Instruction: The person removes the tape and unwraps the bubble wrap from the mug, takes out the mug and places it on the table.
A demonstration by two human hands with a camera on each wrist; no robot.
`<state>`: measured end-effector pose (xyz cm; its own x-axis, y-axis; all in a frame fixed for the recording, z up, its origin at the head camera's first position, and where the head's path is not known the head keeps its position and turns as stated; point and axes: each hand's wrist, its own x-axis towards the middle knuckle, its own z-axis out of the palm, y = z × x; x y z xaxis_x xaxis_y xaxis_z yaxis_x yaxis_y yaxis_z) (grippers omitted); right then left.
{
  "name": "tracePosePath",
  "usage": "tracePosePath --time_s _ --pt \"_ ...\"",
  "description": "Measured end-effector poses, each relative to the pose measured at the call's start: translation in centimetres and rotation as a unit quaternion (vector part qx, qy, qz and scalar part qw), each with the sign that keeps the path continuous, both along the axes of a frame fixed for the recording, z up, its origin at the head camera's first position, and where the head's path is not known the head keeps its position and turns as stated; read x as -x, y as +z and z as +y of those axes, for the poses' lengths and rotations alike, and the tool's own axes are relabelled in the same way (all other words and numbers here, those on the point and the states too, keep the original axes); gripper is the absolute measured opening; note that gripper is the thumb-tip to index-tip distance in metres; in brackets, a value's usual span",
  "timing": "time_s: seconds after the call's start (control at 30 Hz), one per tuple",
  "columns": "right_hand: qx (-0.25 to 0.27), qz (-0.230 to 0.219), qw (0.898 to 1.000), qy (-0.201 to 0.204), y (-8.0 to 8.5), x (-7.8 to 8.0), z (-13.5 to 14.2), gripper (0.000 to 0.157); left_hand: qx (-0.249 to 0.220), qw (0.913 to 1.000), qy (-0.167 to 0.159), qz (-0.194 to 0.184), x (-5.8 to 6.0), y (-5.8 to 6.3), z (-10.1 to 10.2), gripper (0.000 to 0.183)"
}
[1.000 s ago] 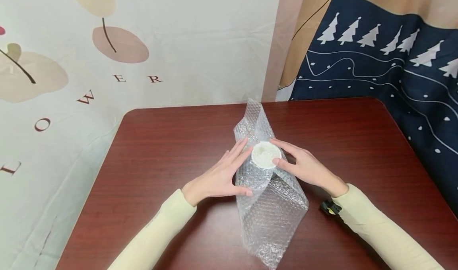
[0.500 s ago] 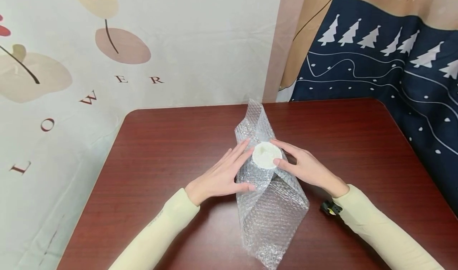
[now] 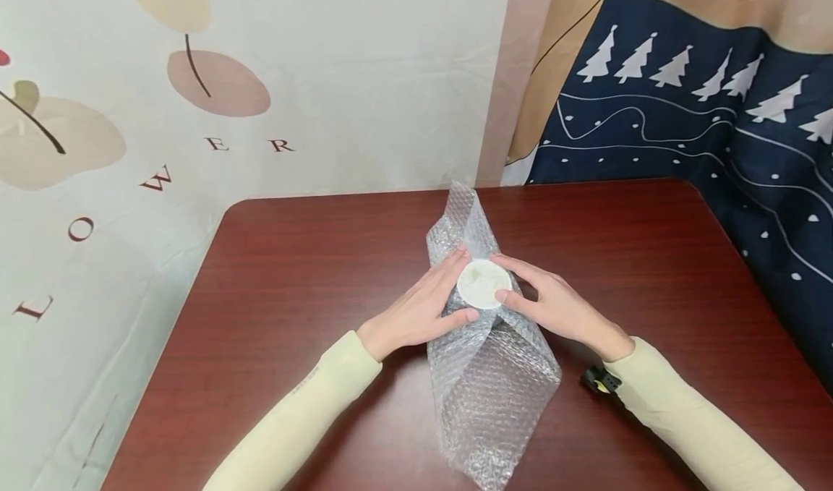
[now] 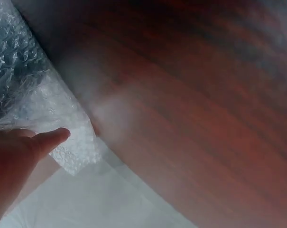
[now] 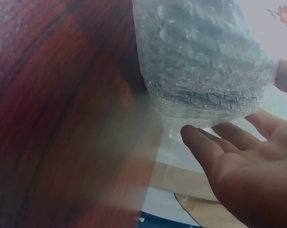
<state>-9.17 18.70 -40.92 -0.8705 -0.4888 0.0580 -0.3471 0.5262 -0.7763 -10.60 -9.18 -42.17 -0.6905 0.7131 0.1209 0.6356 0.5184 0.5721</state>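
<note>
A white round-topped object (image 3: 483,284) stands mid-table, its sides wrapped in clear bubble wrap (image 3: 497,404); what lies under the wrap is hidden. One loose end of the wrap stretches toward the far table edge, the other toward me. My left hand (image 3: 426,304) presses the wrap against the object's left side, fingers straight and thumb out in front. On the opposite side my right hand (image 3: 561,303) holds the wrapped object, thumb on the near rim and index finger around the back. In the right wrist view, several layers of bubble wrap (image 5: 205,71) show close to the right fingers.
The reddish-brown wooden table (image 3: 306,245) has rounded far corners. A pale printed cloth (image 3: 364,79) hangs behind it, and a dark blue cloth with white trees (image 3: 651,129) hangs at the right. A small black device (image 3: 600,380) sits by the right wrist.
My left hand has slid right and slightly away from me, its thumb now nearer the white top. The right hand, the wrap and the object have stayed nearly still.
</note>
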Motion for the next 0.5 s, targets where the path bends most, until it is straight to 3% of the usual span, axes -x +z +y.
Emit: tracePosePath --time_s 0.17,0.5 --pt "-0.026 0.03 0.999 -0.009 0.5 -0.4 0.1 0.066 -0.004 0.9999 -0.008 0.007 0.1 0.0 0.2 0.088" --pt "-0.056 0.141 0.988 -0.022 1.3 -1.9 -0.5 0.057 0.006 1.0 0.002 0.003 0.0 -0.1 0.1 0.088"
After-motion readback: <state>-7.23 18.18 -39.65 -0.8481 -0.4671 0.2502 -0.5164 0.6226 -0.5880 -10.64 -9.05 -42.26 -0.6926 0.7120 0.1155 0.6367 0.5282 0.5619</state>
